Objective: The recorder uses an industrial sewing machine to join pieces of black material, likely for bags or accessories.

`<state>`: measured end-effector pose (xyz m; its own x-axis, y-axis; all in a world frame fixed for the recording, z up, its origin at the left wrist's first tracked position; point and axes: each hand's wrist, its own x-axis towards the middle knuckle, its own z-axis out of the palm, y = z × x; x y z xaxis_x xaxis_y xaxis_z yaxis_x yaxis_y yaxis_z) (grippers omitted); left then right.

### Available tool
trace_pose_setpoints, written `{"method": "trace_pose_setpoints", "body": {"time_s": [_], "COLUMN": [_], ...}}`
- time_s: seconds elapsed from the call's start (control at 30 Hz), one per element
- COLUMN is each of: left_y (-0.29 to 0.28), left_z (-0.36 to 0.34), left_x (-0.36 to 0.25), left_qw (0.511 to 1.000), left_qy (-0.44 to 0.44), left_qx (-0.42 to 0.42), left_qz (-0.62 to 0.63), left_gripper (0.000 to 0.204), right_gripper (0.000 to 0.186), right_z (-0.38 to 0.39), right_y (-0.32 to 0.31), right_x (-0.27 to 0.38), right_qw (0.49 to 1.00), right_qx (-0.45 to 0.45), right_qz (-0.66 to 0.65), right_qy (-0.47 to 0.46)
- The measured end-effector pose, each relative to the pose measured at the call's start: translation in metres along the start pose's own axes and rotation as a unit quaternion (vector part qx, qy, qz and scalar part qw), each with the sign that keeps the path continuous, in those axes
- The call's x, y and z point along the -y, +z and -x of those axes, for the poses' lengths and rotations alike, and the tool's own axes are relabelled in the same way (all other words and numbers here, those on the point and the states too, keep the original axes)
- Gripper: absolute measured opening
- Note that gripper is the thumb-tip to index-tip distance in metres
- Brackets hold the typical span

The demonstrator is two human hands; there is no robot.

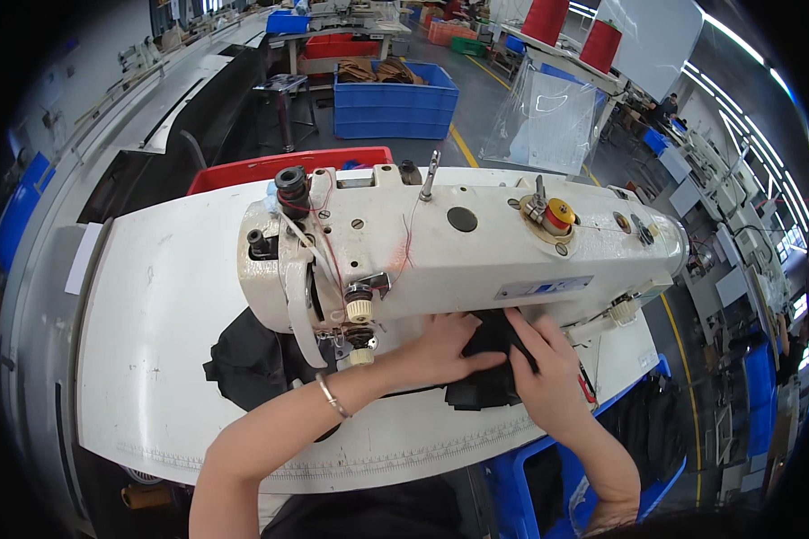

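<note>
where the two hands come near each other, one black cloth point(490, 346), bunched, just in front of the sewing machine's long arm, its lower end hanging toward the table. left hand point(445, 349): half curled, cloth between thumb and fingers; silver bracelet point(333, 395) at the wrist. right hand point(548, 373): loosely open, fingers nearly straight along the cloth's right edge; whether it grips, cannot tell. further black fabric point(247, 359) below the machine's left end; whether joined to the first, cannot tell. one white sewing machine point(467, 247), red thread threaded along it. one white table point(153, 287), ruler marks near its front edge. one blue bin point(512, 481), lower right, dark cloth inside. behind: red bin point(288, 164); blue crate point(391, 117), brown pieces inside; two red thread cones point(600, 47).
</note>
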<state>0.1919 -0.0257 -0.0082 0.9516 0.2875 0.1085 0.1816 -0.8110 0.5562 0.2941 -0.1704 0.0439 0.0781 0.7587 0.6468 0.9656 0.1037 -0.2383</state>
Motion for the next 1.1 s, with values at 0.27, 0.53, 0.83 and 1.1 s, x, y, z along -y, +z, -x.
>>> {"method": "trace_pose_setpoints", "body": {"time_s": [0.27,0.53,0.83,1.1], "left_y": [0.027,0.069,0.06,0.056], "left_z": [-0.052,-0.091,-0.101,-0.048], "left_x": [0.003,0.059,0.052,0.03], "left_qw": [0.91,0.913,0.954,0.941], "left_qy": [-0.192,-0.028,0.018,0.002], "left_qx": [-0.125,-0.377,-0.299,-0.333], "left_qz": [0.346,0.153,-0.007,-0.061], "left_gripper": [0.039,0.028,0.026,0.025], "right_gripper": [0.034,0.028,0.031,0.025], "right_z": [0.016,0.033,0.053,0.054], "right_y": [-0.017,-0.098,-0.119,-0.099], "right_x": [-0.003,0.027,0.032,0.058], "right_qw": [0.987,0.85,0.664,0.645], "right_qx": [0.064,0.066,0.151,0.115], "right_qz": [-0.007,-0.316,-0.558,-0.553], "right_qy": [0.145,0.417,0.475,0.515]}}
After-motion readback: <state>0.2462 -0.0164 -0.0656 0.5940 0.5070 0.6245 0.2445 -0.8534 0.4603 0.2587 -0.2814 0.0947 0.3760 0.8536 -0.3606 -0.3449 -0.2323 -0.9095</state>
